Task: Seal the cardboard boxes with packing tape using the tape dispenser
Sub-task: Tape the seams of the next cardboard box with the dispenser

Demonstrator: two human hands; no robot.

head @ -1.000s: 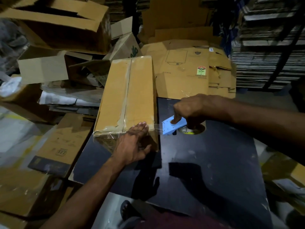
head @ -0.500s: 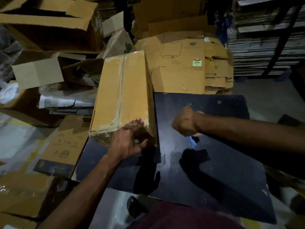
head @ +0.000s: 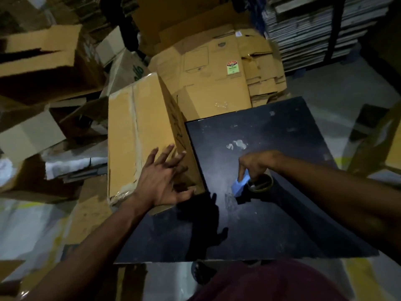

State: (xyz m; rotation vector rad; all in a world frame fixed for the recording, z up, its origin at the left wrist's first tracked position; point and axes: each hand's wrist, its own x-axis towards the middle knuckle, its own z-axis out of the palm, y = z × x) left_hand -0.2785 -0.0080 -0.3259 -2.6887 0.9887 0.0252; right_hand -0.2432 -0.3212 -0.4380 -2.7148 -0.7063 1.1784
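Head view: closed, taped brown cardboard box [head: 138, 135] is lying lengthwise away; spread left hand [head: 161, 181] is resting on it, right hand [head: 256, 165] is gripping blue tape dispenser [head: 240, 185].

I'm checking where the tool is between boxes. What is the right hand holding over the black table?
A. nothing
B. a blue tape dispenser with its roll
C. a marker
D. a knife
B: the right hand grips the blue tape dispenser, its roll beside the fingers, low over the black table, apart from the cardboard box.
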